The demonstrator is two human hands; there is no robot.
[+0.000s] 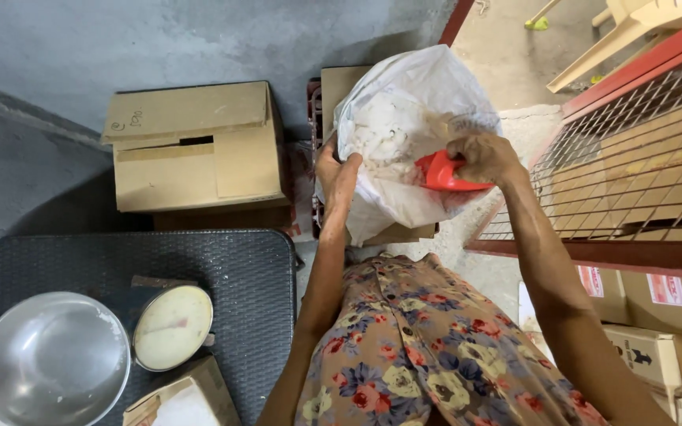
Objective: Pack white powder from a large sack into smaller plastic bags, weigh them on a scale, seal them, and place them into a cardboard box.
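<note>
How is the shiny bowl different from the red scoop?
The metal bowl is silver, round and wide; the red scoop is plastic and smaller. The bowl sits untouched beside a dial scale, while the right hand grips the scoop inside the white sack, which the left hand holds open. Both are hollow containers.

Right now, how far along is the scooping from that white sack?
Done: the white plastic sack is open, its rim held by the left hand. In hand: the right hand holds the red plastic scoop inside it. Left: the round metal scale pan beside the dial looks empty.
</note>
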